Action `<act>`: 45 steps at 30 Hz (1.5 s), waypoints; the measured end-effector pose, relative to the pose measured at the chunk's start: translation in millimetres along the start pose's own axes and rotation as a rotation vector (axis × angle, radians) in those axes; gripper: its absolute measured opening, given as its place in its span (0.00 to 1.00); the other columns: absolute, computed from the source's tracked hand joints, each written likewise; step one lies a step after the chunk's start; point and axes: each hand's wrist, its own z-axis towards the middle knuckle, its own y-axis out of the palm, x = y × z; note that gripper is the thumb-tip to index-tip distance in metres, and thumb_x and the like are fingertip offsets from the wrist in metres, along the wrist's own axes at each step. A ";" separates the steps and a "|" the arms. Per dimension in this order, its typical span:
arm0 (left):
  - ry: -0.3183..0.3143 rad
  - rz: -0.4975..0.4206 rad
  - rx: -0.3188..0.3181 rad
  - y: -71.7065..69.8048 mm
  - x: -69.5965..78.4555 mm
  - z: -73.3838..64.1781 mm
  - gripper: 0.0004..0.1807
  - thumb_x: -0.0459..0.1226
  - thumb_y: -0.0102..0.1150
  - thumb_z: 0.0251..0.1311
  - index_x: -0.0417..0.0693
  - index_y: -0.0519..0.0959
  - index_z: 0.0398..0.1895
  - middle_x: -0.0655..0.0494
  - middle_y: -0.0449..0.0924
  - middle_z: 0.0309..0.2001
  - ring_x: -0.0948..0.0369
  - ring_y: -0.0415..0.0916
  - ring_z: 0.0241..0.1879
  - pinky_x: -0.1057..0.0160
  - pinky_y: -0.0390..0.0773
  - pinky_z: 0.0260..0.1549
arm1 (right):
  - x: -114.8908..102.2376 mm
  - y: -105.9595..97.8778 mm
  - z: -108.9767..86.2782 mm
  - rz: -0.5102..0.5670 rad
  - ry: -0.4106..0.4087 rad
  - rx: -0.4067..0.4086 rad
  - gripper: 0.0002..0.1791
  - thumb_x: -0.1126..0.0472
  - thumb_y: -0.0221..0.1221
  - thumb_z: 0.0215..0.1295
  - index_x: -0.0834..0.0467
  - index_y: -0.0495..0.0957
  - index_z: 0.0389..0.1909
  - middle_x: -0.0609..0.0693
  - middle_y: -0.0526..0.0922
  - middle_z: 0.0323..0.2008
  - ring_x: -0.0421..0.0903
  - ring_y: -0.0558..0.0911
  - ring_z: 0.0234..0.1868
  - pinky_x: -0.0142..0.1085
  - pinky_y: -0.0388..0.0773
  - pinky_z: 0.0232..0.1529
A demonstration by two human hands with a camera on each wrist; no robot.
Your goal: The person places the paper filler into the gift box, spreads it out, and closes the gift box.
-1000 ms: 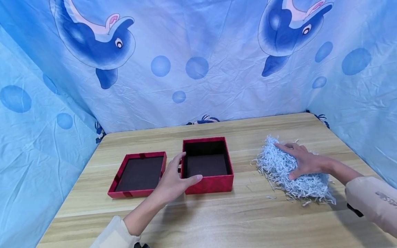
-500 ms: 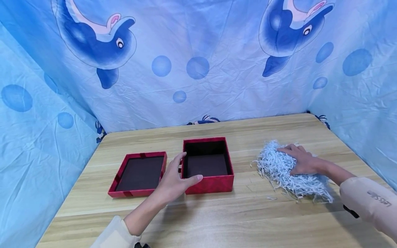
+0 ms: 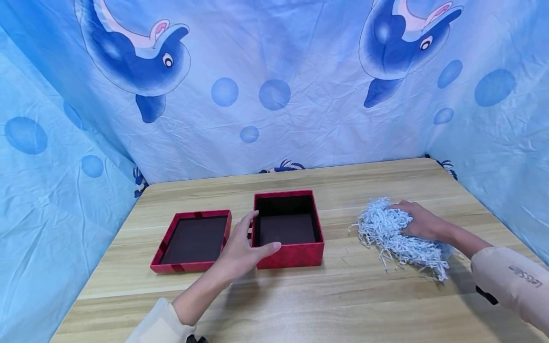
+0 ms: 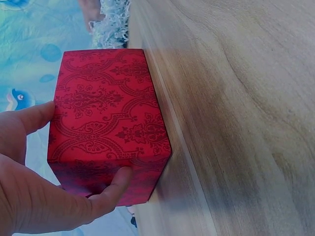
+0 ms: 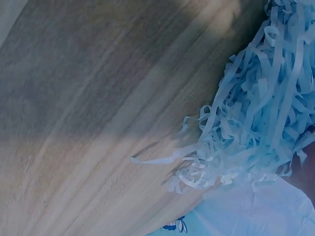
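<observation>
A red patterned box with a dark interior stands on the table, its top uncovered. My left hand is at its left side, thumb and fingers spread, the thumb at the near left corner and a fingertip at the rim. In the left wrist view the thumb overlaps a side of the red box. On the right, my right hand grips a bundle of pale blue shredded paper, its fingertips hidden among the strands. Loose strands of shredded paper hang down in the right wrist view.
Left of the box lies its red-rimmed lid, dark inner side up. The wooden table ends at a blue curtain with dolphin prints, which also closes off both sides.
My right hand has closed its fingers into the shredded paper and gathered it into a tighter bundle, the near end drawn leftward. My left hand, the box and the lid have stayed put.
</observation>
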 end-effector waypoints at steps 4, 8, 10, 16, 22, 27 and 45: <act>0.000 -0.002 0.000 0.2 -0.2 0.1 0.50 0.52 0.71 0.49 0.62 0.53 0.74 0.52 0.54 0.72 0.47 0.58 0.68 0.40 0.72 0.54 | -0.5 -1.0 -1.4 -0.002 0.019 0.010 0.38 0.75 0.63 0.46 0.72 0.65 0.62 0.80 0.57 0.62 0.81 0.53 0.62 0.68 0.65 0.53; 0.004 -0.001 0.000 0.4 -0.1 0.1 0.50 0.52 0.71 0.49 0.61 0.53 0.74 0.52 0.54 0.72 0.48 0.57 0.68 0.40 0.72 0.54 | -1.2 -4.0 -3.1 0.000 0.026 0.024 0.37 0.74 0.63 0.48 0.73 0.64 0.62 0.79 0.60 0.62 0.79 0.56 0.62 0.69 0.61 0.55; 0.006 -0.002 -0.001 0.3 0.1 -0.1 0.50 0.51 0.71 0.49 0.61 0.53 0.74 0.52 0.54 0.72 0.48 0.57 0.68 0.40 0.72 0.54 | -1.6 -6.7 -3.8 -0.008 0.019 0.037 0.37 0.74 0.63 0.48 0.74 0.64 0.62 0.78 0.62 0.61 0.78 0.58 0.61 0.68 0.61 0.55; 0.001 -0.006 -0.004 -0.5 0.8 -0.4 0.50 0.52 0.71 0.49 0.62 0.53 0.74 0.52 0.54 0.72 0.47 0.57 0.68 0.40 0.72 0.54 | -5.7 -20.5 -2.7 0.009 0.043 0.050 0.39 0.72 0.63 0.51 0.75 0.59 0.65 0.78 0.60 0.63 0.77 0.57 0.63 0.69 0.57 0.58; 0.002 -0.005 -0.004 -0.8 0.6 -0.2 0.50 0.52 0.71 0.49 0.61 0.53 0.74 0.51 0.55 0.72 0.47 0.58 0.67 0.41 0.73 0.54 | -14.8 -33.3 -0.4 0.077 0.075 0.056 0.42 0.71 0.63 0.54 0.74 0.54 0.68 0.77 0.55 0.66 0.77 0.52 0.65 0.70 0.55 0.58; 0.000 -0.009 -0.005 -1.0 0.5 0.0 0.50 0.52 0.71 0.49 0.62 0.53 0.74 0.51 0.55 0.72 0.47 0.58 0.67 0.41 0.73 0.54 | -21.8 -39.2 0.9 0.107 0.091 0.064 0.43 0.71 0.62 0.54 0.72 0.53 0.69 0.77 0.53 0.67 0.76 0.52 0.66 0.70 0.54 0.59; 0.008 -0.005 -0.002 -0.9 0.2 -0.8 0.50 0.52 0.71 0.49 0.61 0.53 0.74 0.52 0.54 0.72 0.48 0.56 0.69 0.40 0.71 0.55 | -53.3 -56.2 12.5 0.078 0.101 0.068 0.44 0.69 0.61 0.57 0.67 0.50 0.73 0.73 0.53 0.69 0.73 0.52 0.67 0.68 0.54 0.61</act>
